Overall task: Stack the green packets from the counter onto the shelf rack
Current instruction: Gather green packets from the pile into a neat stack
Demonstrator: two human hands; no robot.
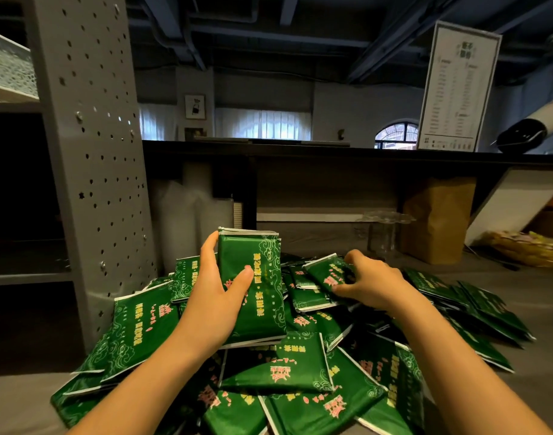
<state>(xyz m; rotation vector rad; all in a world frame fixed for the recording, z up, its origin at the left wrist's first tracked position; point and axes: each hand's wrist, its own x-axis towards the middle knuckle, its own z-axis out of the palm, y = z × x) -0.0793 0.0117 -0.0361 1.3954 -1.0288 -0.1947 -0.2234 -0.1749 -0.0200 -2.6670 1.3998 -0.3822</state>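
A heap of several green packets (287, 372) with pink and yellow print lies spread over the grey counter (24, 400). My left hand (217, 290) grips a small upright stack of green packets (256, 287) above the heap, thumb across the front. To its right, my right hand (367, 279) pinches one green packet (324, 271) lying on top of the heap. The grey perforated shelf rack (93, 158) stands at the left, its dark shelves beside the heap.
A brown paper bag (435, 221) and a clear glass stand (383, 233) sit behind the heap. A basket (529, 246) lies at the far right. A raised dark ledge (331, 150) with a printed menu sign (457, 86) runs across the back.
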